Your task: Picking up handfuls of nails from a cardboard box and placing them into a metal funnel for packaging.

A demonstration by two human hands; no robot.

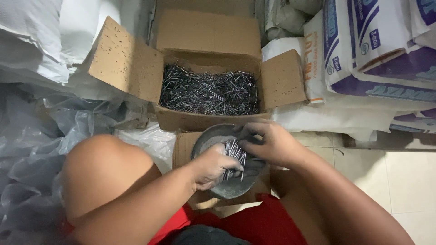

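Observation:
My left hand (212, 167) is closed around a bundle of steel nails (234, 153), held upright over a round grey metal bowl (213, 138). My right hand (267, 142) reaches in from the right, its fingertips touching the heads of the same nails. The bowl rests on a flattened piece of cardboard (183, 146) in front of my knees. Just beyond the bowl stands an open cardboard box (195, 120) with its flaps spread, filled with a large heap of loose nails (209, 93).
My bare left knee (106, 170) rises at the lower left, red shorts (259, 224) below. Crumpled clear plastic sheeting (41, 136) lies to the left. White sacks with purple print (377, 45) are stacked at the right, over a pale tiled floor (399, 181).

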